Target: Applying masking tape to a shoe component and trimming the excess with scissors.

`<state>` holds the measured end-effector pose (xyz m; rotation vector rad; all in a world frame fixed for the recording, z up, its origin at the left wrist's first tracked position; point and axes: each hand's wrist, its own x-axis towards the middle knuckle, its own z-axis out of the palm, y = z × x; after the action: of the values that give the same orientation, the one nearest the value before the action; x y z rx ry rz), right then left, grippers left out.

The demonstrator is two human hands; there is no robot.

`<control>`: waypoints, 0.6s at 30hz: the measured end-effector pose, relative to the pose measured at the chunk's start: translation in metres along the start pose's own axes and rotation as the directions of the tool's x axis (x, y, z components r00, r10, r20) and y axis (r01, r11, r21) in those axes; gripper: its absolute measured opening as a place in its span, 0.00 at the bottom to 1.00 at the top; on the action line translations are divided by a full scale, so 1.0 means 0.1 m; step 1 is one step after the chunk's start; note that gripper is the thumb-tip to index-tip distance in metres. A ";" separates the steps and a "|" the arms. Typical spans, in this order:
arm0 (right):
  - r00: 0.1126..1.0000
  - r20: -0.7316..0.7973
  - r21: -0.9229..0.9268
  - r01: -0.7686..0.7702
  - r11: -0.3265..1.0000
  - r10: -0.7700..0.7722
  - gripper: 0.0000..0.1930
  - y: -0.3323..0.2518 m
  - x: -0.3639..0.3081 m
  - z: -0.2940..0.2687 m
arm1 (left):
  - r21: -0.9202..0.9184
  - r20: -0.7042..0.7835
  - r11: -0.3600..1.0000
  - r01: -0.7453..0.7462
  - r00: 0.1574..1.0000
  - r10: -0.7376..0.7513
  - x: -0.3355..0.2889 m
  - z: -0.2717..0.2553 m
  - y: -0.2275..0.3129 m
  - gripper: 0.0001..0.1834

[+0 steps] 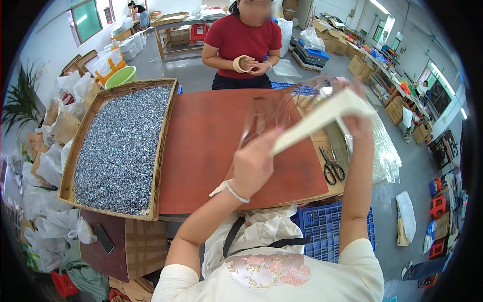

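Raised above the red-brown board (pixel 201 146), a cream-coloured flat strip (pixel 317 121) runs slantwise between my two hands. My left hand (pixel 254 166) is closed around its lower left end. At the upper right end my right hand (pixel 357 118) grips it, with the fingers blurred by motion. A clear, shiny plastic film (pixel 271 108) stretches out beyond the strip, and its far edge is smeared. Below my left wrist, a pale corner pokes out, and I cannot tell whether it belongs to the strip. Black-handled scissors (pixel 332 168) lie right of the board, under my right forearm.
A wooden tray (pixel 157 166) of glittering dark flakes stands at left. Across the table, a person in a red shirt (pixel 244 43) holds a tan ring (pixel 240 64). A blue plastic crate (pixel 332 231) sits below the table's near edge. Clear plastic sheeting (pixel 385 151) hangs at right.
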<state>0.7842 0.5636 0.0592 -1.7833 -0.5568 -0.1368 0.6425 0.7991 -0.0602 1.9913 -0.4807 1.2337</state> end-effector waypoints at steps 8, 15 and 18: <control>0.768 -0.628 -0.357 -0.141 0.923 -0.125 0.40 1.81 -0.52 -1.01 | -0.716 0.417 0.261 0.647 0.697 -0.584 1.06 -0.65 -0.42 0.20; 0.812 -0.129 0.391 -0.486 0.782 0.569 0.26 2.60 -1.12 -0.45 | -0.617 0.634 -0.143 0.774 0.381 -0.673 0.05 -0.49 -2.02 0.19; 0.884 -0.226 0.170 -0.379 0.910 0.410 0.17 2.63 -1.13 -0.50 | -0.500 0.644 -0.174 0.848 0.230 -0.729 -0.32 -0.39 -2.36 0.20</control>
<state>0.8100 0.4350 -0.2002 -1.6906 -0.0062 -0.0477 0.7549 0.9822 -0.1696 0.9944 0.2435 -0.1147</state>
